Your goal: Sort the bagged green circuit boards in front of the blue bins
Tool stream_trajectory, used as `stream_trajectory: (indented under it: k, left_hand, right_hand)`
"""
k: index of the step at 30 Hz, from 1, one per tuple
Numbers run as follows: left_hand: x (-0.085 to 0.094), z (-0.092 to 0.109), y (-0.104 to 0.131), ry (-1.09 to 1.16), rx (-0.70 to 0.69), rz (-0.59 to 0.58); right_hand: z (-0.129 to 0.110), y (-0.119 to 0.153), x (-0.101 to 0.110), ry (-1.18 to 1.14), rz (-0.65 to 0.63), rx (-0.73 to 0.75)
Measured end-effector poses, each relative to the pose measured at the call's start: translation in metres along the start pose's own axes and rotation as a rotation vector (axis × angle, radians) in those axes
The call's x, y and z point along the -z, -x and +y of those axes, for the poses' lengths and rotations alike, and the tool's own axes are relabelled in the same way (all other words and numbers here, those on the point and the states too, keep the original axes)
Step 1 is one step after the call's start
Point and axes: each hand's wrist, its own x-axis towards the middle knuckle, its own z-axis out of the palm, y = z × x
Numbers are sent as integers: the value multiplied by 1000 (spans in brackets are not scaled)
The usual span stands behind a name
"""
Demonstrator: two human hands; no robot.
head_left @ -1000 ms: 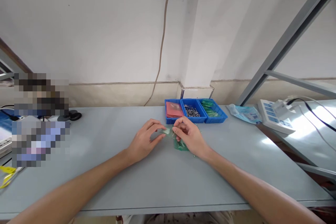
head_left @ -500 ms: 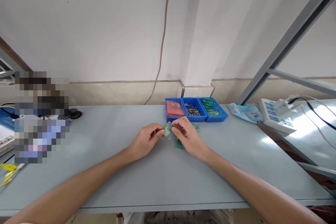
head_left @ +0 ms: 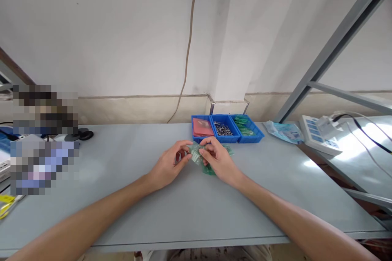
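The right hand (head_left: 219,159) is pinching a greenish plastic bag (head_left: 196,155) over the table (head_left: 190,212), while the left hand (head_left: 167,167) is curving its fingers at the bag's edge, their grip unclear.

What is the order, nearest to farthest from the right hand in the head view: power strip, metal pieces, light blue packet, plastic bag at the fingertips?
From the right hand:
1. Plastic bag: at its fingertips.
2. Metal pieces: beyond it, in the middle blue tray.
3. Light blue packet: off to the right.
4. Power strip: farther right.
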Motion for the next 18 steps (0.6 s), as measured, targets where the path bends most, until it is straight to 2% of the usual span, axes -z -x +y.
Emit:
stream_trajectory:
  k: [11, 18]
  left_hand:
    - [2, -1, -1, -84, -115, -46]
    - [1, -1, 0, -73, -116, -59]
  right_hand:
    - [-3, 0, 3, -38, 3, -20]
    - [-2, 0, 2, -36, 7, -22]
